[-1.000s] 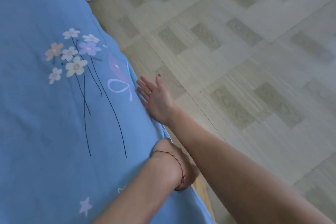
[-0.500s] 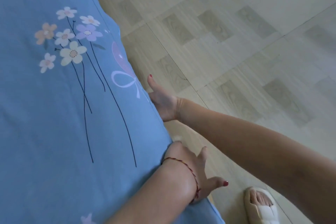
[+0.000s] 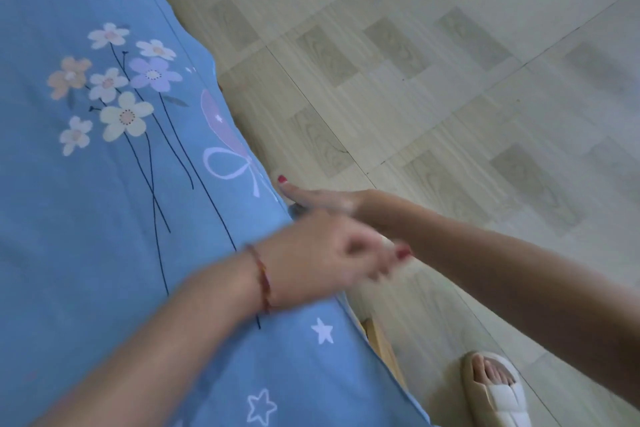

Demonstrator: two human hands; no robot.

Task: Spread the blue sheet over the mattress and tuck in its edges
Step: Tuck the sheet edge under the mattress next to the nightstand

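Blue cotton sheet printed with flowers and stars (image 3: 86, 253) covers the bed at left. Our left hand (image 3: 311, 253), blurred, hovers loosely curled at its edge, gripping nothing we can see. Our right hand (image 3: 318, 199) lies flat against the sheet's side above the pale tiled floor (image 3: 450, 62).

Blue sheet (image 3: 86, 236) with flower and star print, spread flat, edge hanging over side

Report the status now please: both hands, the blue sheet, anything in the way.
Left hand blurred at bed edge, grip unclear. Right hand flat against side of blue sheet, fingers hidden. Sheet covers the top. Nothing blocking.
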